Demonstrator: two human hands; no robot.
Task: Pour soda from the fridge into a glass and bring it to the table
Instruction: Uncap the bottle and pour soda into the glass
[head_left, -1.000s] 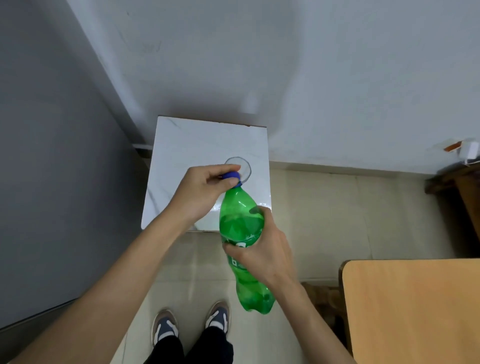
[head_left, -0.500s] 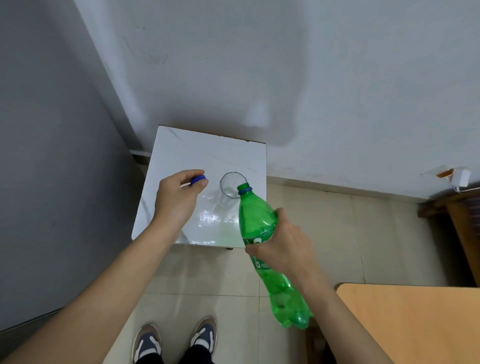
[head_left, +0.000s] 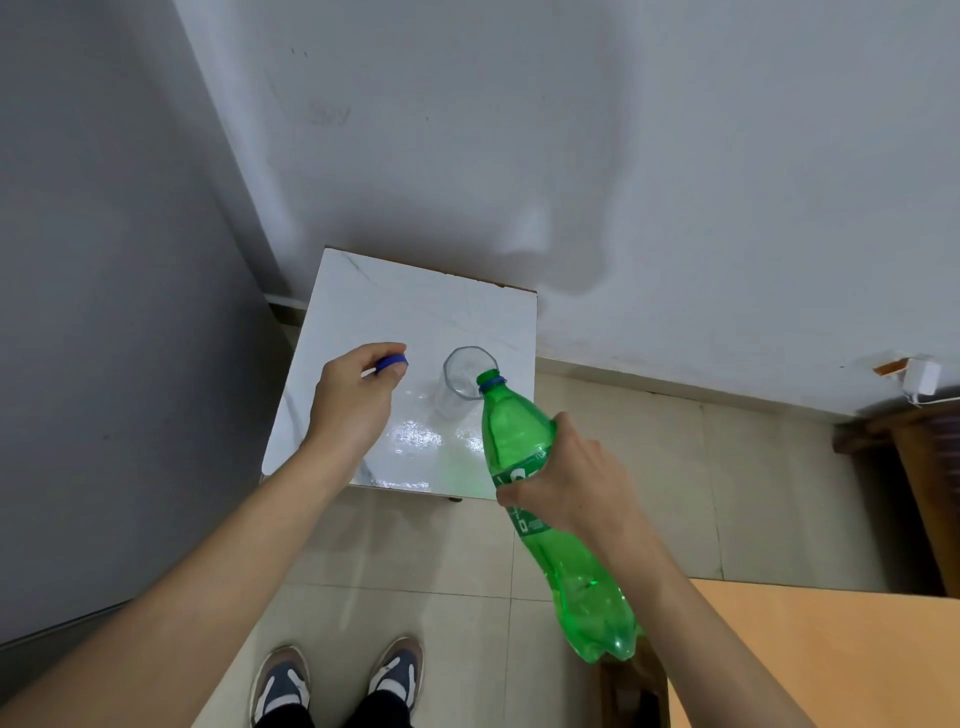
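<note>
A green soda bottle (head_left: 511, 436) is tilted, its open neck right at the rim of a clear empty glass (head_left: 460, 382). My right hand (head_left: 571, 480) grips the bottle around its label. The glass stands on a small white marble-patterned side table (head_left: 374, 306). My left hand (head_left: 353, 400) hovers over the table's left part, left of the glass, pinching the blue bottle cap (head_left: 392, 362) between thumb and fingers. No liquid is seen flowing.
A grey fridge side (head_left: 104, 312) fills the left. A white wall (head_left: 623, 156) stands behind the side table. An orange wooden table (head_left: 831, 660) is at the lower right. Dark wooden furniture (head_left: 924, 467) sits at the far right. My shoes (head_left: 337, 675) stand on beige floor tiles.
My left hand took the blue cap off the bottle and moved it left. My right hand tilted the bottle's neck over to the glass rim.
</note>
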